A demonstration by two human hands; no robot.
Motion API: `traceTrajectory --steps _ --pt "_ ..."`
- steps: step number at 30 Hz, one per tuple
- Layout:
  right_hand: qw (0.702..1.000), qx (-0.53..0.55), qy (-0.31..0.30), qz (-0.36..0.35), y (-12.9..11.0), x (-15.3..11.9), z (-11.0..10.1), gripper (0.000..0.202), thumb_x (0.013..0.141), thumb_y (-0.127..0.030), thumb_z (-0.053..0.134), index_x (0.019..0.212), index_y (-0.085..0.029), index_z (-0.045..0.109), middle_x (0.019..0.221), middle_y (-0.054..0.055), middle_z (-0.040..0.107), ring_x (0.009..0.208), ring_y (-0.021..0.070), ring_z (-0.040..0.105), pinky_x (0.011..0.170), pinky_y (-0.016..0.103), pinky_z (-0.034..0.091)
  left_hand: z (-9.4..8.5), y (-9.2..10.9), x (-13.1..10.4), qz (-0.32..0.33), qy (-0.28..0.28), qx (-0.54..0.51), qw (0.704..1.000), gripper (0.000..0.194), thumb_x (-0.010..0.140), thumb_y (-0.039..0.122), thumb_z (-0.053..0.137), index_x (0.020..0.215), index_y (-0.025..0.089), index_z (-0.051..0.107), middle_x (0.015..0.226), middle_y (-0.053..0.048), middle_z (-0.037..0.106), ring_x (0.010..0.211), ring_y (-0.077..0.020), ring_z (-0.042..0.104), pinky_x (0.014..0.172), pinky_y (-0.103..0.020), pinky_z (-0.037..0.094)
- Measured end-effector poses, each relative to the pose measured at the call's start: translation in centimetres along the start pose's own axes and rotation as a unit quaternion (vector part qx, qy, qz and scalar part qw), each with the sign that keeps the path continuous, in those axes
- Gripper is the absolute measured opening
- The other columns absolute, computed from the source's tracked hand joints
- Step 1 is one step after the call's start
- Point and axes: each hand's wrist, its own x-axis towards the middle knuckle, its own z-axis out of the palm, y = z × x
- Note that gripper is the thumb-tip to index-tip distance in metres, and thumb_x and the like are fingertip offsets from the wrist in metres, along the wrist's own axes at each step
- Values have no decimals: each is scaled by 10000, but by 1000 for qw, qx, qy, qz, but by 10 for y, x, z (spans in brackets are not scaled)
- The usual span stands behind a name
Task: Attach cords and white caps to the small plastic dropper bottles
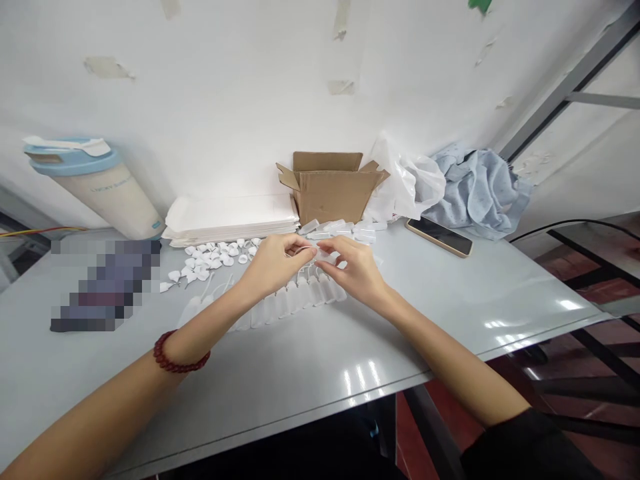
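Note:
My left hand [273, 265] is closed in a pinch, with a thin white strand [301, 249] at its fingertips. Opposite it, my right hand [357, 268] pinches a small translucent plastic piece [324, 255]; the fingers hide much of it. The two hands nearly meet above the table. Beneath them lies a row of flat translucent pieces with white loops [295, 298], partly covered by my left forearm. A pile of small white cap-like pieces [203, 260] is left of my left hand. More clear plastic pieces [345, 231] lie just behind the hands.
An open cardboard box [337, 193] stands against the wall beside a stack of white cartons [233, 220]. A white plastic bag [405, 177], a blue cloth [477, 190] and a phone [440, 237] are right. A large tumbler [107, 190] and a blurred dark item [107, 287] are left.

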Motion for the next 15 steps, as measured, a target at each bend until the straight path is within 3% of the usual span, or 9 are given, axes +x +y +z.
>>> traceTrajectory --steps 7,15 --pt "999 -38 -15 -29 -4 -8 13 239 889 -198 554 1121 -172 604 987 102 684 845 193 647 730 332 539 -4 0 0 -56 -38 19 998 221 765 330 551 607 183 598 545 17 542 452 -108 438 419 -232 319" --pt "999 27 -21 10 -10 -6 12 204 896 -246 535 1041 -162 651 907 86 695 811 174 647 656 291 549 -14 -1 -4 -24 -67 46 996 293 833 422 527 706 197 665 670 -25 630 568 -159 566 444 -244 385"
